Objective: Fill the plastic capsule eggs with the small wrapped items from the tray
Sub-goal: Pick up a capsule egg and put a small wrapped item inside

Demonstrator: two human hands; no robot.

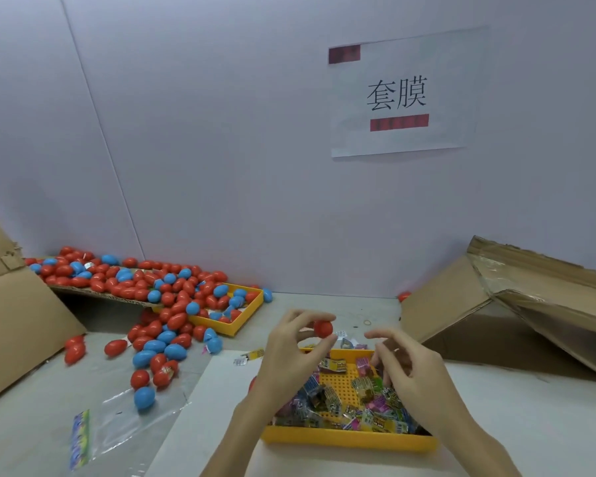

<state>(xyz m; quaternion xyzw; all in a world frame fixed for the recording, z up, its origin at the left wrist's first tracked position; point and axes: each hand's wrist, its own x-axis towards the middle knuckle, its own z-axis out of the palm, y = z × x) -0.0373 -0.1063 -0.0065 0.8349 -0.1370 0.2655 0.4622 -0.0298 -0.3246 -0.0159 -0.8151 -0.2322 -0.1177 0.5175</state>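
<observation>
My left hand (pixel 289 352) pinches a red capsule egg (pixel 323 328) between thumb and fingertips, held above the far edge of the yellow tray (pixel 348 440). Small wrapped items (pixel 358 401) in mixed colours lie loose in that tray. My right hand (pixel 410 370) hovers over the tray's right side with fingers loosely curled and nothing visible in them. A large heap of red and blue capsule eggs (pixel 159 304) spreads over the table at the left.
A second yellow tray (pixel 245 321) sits under the egg heap. Cardboard boxes stand at the left (pixel 18 315) and right (pixel 516 315). A clear plastic bag (pixel 111 425) lies at the front left. A paper sign (pixel 399 94) hangs on the wall.
</observation>
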